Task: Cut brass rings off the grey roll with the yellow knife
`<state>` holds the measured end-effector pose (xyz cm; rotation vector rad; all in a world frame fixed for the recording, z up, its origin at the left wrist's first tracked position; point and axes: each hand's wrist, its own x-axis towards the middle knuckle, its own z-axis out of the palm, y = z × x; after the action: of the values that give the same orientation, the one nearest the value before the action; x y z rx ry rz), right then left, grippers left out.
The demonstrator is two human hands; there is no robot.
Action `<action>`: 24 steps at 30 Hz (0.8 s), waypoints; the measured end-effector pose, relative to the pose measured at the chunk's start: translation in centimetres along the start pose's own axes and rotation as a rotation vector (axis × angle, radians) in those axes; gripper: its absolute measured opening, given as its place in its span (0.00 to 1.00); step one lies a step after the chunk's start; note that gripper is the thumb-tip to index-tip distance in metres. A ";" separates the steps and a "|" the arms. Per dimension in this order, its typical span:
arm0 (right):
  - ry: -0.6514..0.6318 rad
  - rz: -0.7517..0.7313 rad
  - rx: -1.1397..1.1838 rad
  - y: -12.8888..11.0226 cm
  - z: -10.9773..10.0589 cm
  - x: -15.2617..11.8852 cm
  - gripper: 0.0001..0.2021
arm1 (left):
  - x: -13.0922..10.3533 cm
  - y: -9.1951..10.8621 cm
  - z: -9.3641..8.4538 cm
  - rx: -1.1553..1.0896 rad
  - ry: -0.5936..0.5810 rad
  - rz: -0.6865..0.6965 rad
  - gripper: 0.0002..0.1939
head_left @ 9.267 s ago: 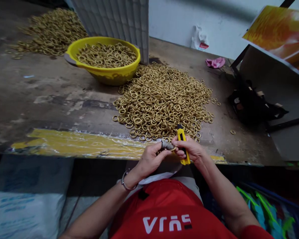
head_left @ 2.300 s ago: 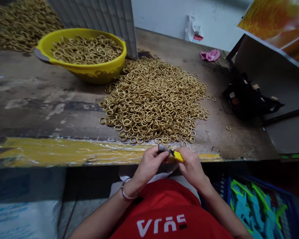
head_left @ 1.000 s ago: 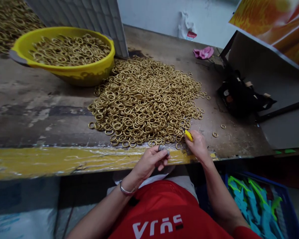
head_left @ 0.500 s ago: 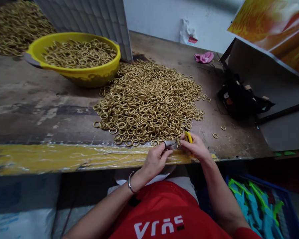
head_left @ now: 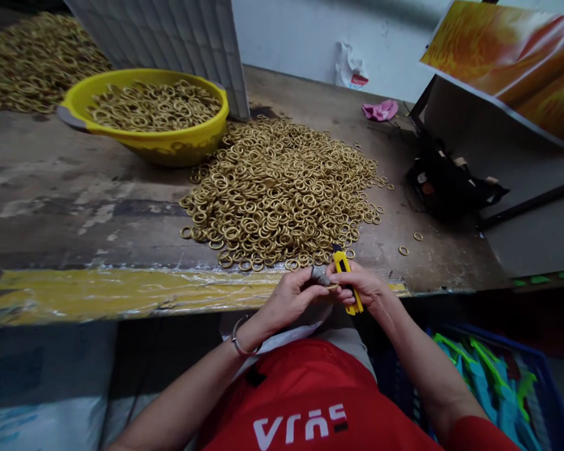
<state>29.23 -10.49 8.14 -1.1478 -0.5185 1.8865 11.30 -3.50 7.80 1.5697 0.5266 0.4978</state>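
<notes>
My right hand (head_left: 364, 285) is closed around a yellow utility knife (head_left: 343, 266), its dark blade end pointing away from me. Between the fingertips of both hands is a gold ring (head_left: 332, 286), partly covered by the fingers. My left hand (head_left: 294, 294) pinches at this ring from the left, its index finger bound in a grey wrap (head_left: 319, 276). Just beyond the hands spreads a large heap of gold rings (head_left: 282, 188) on the worn wooden table (head_left: 136, 181). The hands meet over the table's front edge.
A yellow basin (head_left: 169, 147) full of similar rings stands left of the heap, before a grey panel (head_left: 183, 50). Another ring pile (head_left: 37, 62) lies far left. At right are a black bag (head_left: 451, 185) and pink cloth (head_left: 380, 111). Below right, a blue crate (head_left: 536, 363) holds turquoise-green pieces.
My right hand has drawn back from the heap's edge to meet the left. The knife now shows more of its length, and a ring is visible between the fingers.
</notes>
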 end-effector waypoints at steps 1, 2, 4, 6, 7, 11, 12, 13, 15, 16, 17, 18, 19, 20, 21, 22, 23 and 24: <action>0.003 -0.007 0.003 0.1 0.1 -0.1 0.19 | 0.0 0.1 0.0 -0.050 -0.024 -0.040 0.09; 0.017 -0.021 0.001 0.3 0.3 -0.2 0.19 | 0.0 0.2 0.1 -0.099 -0.046 -0.078 0.09; 0.076 -0.078 -0.023 0.6 0.8 -0.5 0.19 | 0.0 0.3 0.2 -0.186 -0.089 -0.133 0.10; 0.165 -0.172 -0.096 1.0 1.4 -1.1 0.18 | -0.1 0.2 0.4 -0.254 -0.120 -0.161 0.10; 0.227 -0.233 -0.168 1.2 1.7 -1.5 0.18 | -0.2 0.2 0.5 -0.280 -0.123 -0.169 0.11; 0.551 -0.501 -0.793 2.1 2.5 -3.6 0.11 | -0.3 0.2 1.3 -0.333 -0.043 -0.169 0.12; 0.621 -0.538 -0.986 2.4 2.6 -4.1 0.08 | -0.3 0.3 1.5 -0.331 -0.015 -0.165 0.12; 0.670 -0.549 -1.160 2.7 2.7 -4.5 0.05 | -0.3 0.3 1.7 -0.323 0.010 -0.161 0.12; 0.724 -0.503 -1.421 3.3 2.8 -5.1 0.07 | -0.3 0.3 2.1 -0.298 0.046 -0.152 0.10; 0.741 -0.469 -1.506 3.6 2.8 -5.3 0.09 | -0.3 0.3 2.2 -0.282 0.056 -0.144 0.09; 0.754 -0.439 -1.570 3.8 2.9 -5.4 0.10 | -0.3 0.2 2.3 -0.264 0.065 -0.132 0.08; 0.767 -0.414 -1.617 4.0 3.0 -5.4 0.10 | -0.2 0.1 2.4 -0.243 0.069 -0.118 0.07; 0.777 -0.395 -1.651 4.2 3.0 -5.4 0.09 | -0.2 0.0 2.5 -0.218 0.071 -0.104 0.06; 0.787 -0.381 -1.677 4.3 3.1 -5.3 0.09 | -0.1 -0.1 2.6 -0.187 0.070 -0.091 0.06; 0.794 -0.371 -1.696 4.4 3.1 -5.2 0.08 | -0.1 -0.1 2.7 -0.150 0.067 -0.077 0.05; 0.797 -0.364 -1.713 4.4 3.1 -5.0 0.08 | -0.1 -0.1 2.7 -0.110 0.062 -0.064 0.05; 0.799 -0.355 -1.731 4.3 2.9 -4.9 0.08 | -0.2 0.1 2.8 -0.069 0.062 -0.049 0.06; 0.807 -0.339 -1.751 4.2 2.6 -4.8 0.08 | -0.3 0.3 2.8 -0.028 0.060 -0.034 0.06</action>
<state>26.20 -16.62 8.95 -2.3939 -1.7890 0.1480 12.76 -5.94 7.96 1.5198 0.5891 0.5254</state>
